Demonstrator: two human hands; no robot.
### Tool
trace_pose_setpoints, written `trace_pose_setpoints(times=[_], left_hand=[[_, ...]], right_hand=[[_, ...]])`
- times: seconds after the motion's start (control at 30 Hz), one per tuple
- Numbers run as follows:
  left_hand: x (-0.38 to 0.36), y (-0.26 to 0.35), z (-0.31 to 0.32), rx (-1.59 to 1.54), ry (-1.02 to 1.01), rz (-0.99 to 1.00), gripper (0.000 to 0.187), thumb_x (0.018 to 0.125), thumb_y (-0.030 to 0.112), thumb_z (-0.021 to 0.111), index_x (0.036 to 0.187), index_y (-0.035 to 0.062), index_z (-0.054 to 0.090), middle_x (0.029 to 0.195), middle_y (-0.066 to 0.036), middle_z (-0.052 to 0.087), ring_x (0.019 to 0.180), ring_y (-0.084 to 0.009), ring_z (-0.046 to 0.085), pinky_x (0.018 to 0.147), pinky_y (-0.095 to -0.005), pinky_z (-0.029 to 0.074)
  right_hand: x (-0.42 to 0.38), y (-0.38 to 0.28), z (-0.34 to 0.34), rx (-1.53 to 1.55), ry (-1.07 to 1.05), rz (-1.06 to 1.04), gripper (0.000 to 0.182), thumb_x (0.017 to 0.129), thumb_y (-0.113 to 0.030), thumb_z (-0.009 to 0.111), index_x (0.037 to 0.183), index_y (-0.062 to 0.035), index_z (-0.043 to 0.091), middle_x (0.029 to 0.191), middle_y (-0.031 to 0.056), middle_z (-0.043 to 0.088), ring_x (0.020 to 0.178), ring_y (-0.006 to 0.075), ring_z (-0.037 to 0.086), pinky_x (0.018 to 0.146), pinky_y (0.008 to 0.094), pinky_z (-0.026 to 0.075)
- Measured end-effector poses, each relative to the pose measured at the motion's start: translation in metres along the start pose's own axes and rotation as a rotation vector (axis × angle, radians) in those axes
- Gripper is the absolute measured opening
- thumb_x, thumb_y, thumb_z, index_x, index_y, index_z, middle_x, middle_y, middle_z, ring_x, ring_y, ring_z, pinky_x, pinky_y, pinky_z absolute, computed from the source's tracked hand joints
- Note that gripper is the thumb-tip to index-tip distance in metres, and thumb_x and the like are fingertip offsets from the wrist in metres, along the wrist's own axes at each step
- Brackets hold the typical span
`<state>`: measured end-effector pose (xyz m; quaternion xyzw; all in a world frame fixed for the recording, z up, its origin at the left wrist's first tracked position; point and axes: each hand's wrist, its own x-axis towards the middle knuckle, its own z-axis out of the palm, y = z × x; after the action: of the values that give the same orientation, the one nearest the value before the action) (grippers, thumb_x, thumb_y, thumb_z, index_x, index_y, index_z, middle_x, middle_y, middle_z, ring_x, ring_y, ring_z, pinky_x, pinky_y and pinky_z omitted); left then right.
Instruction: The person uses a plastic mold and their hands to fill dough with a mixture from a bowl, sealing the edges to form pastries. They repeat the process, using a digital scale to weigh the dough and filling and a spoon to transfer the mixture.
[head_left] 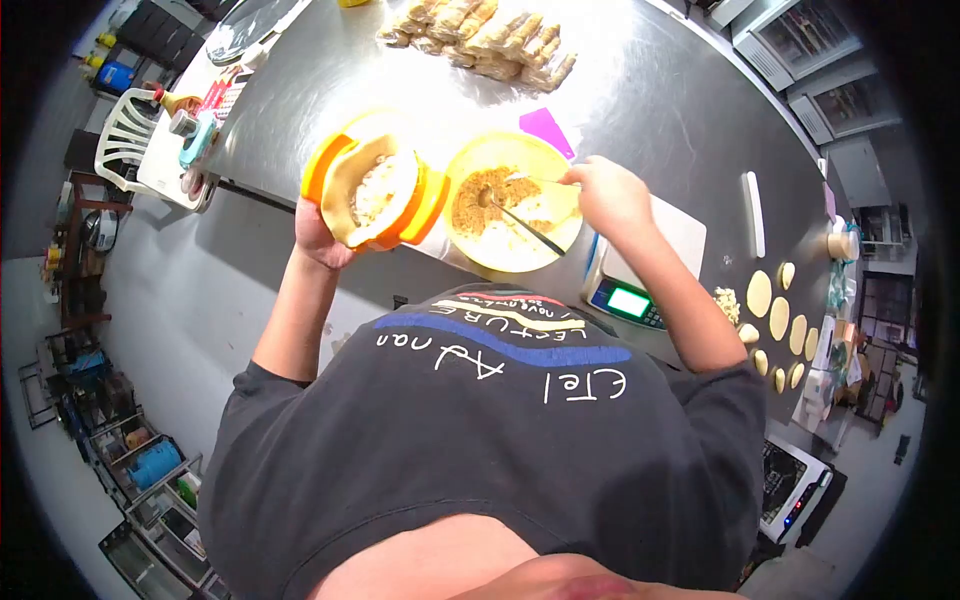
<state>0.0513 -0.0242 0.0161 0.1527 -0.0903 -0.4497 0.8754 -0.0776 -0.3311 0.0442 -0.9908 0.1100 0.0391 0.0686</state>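
My left hand point(318, 238) is wrapped round an orange hinged dough press point(432, 205), which is opened out. A disc of dough point(340, 190) lines one half, with pale shredded filling point(378, 192) on it. Just right of the press stands a yellow bowl point(485, 258) with brown and whitish filling point(470, 205) inside. A spoon with a black handle point(535, 235) rests in the bowl, its handle across the near rim. My right hand point(608, 195), fingers closed, pinches a thin utensil point(548, 181) at the bowl's right rim; its tip blurs against the filling.
A kitchen scale point(655, 250) with a lit display sits beneath my right forearm. Dough discs point(779, 318) and small dough pieces lie at the right. Wrapped rolls point(480, 38) are piled at the back, near a purple card point(547, 132). A white rod point(753, 215) lies toward the right.
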Motion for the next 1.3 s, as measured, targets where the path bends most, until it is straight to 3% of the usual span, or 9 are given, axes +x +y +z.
trace_pose_setpoints(times=[0.2,0.27,0.33,0.53,0.67,0.87,0.97,1.07,1.3], left_hand=[[0.009,-0.003,-0.001,-0.006,0.064,-0.022,0.052,0.095,0.039,0.037,0.132,0.0029,0.041,0.131,-0.017,0.047,0.117,-0.0308,0.050,0.099,-0.0456,0.041],[0.015,-0.010,0.001,-0.035,0.013,-0.093,0.055,0.094,0.043,0.038,0.133,0.0038,0.040,0.132,-0.017,0.047,0.118,-0.0302,0.050,0.099,-0.0461,0.041],[0.024,-0.018,0.005,-0.128,-0.115,-0.181,0.056,0.094,0.044,0.037,0.133,0.0041,0.040,0.133,-0.016,0.045,0.119,-0.0297,0.049,0.100,-0.0459,0.040],[0.059,-0.057,0.021,-0.223,-0.194,-0.461,0.052,0.094,0.041,0.038,0.132,0.0054,0.041,0.133,-0.016,0.046,0.118,-0.0286,0.050,0.101,-0.0444,0.039],[0.078,-0.089,0.034,-0.007,-0.191,-0.673,0.050,0.091,0.037,0.051,0.129,0.0045,0.044,0.128,-0.014,0.050,0.113,-0.0241,0.054,0.098,-0.0398,0.043],[0.106,-0.123,0.050,0.212,-0.138,-0.904,0.053,0.089,0.044,0.049,0.125,0.0043,0.046,0.125,-0.013,0.053,0.112,-0.0242,0.054,0.096,-0.0386,0.044],[0.110,-0.137,0.096,0.546,-0.277,-0.471,0.037,0.096,0.035,0.037,0.115,0.0055,0.049,0.119,-0.010,0.052,0.113,-0.0182,0.050,0.094,-0.0312,0.040],[0.102,-0.155,0.118,1.435,-0.630,0.455,0.036,0.087,0.038,0.055,0.108,0.0087,0.055,0.125,-0.014,0.046,0.118,-0.0294,0.044,0.099,-0.0422,0.034],[0.084,-0.232,0.190,1.964,-1.001,0.532,0.059,0.068,0.063,0.064,0.110,0.0213,0.067,0.142,-0.017,0.033,0.135,-0.0442,0.008,0.106,-0.0593,-0.005]], right_hand=[[0.034,-0.036,0.063,-0.140,-0.174,0.108,0.019,0.079,-0.011,0.052,0.083,-0.0063,0.070,0.081,0.0122,0.068,0.076,0.0293,0.067,0.067,0.0392,0.053],[0.034,-0.037,0.047,-0.068,-0.331,0.164,0.021,0.080,-0.011,0.050,0.087,-0.0037,0.068,0.094,0.0155,0.066,0.095,0.0297,0.063,0.079,0.0404,0.051],[0.023,-0.034,0.031,-0.135,-0.199,-0.146,0.047,0.074,-0.018,0.063,0.118,-0.0032,0.054,0.116,0.0191,0.056,0.117,0.0292,0.050,0.093,0.0403,0.044],[-0.022,-0.025,-0.012,0.612,0.073,-0.471,0.105,0.056,-0.016,0.077,0.140,-0.0150,0.014,0.140,0.0192,0.023,0.130,0.0350,0.028,0.107,0.0408,0.029],[-0.046,-0.017,-0.027,0.963,0.133,-0.565,0.103,0.055,-0.019,0.082,0.138,-0.0138,0.022,0.133,0.0165,0.037,0.121,0.0334,0.040,0.103,0.0397,0.034],[-0.096,0.008,-0.034,0.812,0.321,-0.387,0.074,0.054,-0.023,0.082,0.118,-0.0108,0.048,0.114,0.0139,0.051,0.108,0.0317,0.048,0.096,0.0378,0.038],[-0.121,0.024,-0.030,0.760,0.510,-0.296,0.070,0.055,-0.021,0.081,0.115,-0.0062,0.049,0.111,0.0134,0.051,0.106,0.0308,0.047,0.095,0.0384,0.038],[-0.148,0.038,-0.029,0.752,0.594,-0.178,0.071,0.055,-0.020,0.080,0.116,-0.0055,0.048,0.112,0.0132,0.051,0.107,0.0305,0.047,0.095,0.0389,0.038],[-0.209,0.076,-0.039,0.641,0.762,-0.069,0.069,0.055,-0.023,0.081,0.113,-0.0050,0.050,0.113,0.0133,0.050,0.109,0.0316,0.046,0.094,0.0404,0.038]])
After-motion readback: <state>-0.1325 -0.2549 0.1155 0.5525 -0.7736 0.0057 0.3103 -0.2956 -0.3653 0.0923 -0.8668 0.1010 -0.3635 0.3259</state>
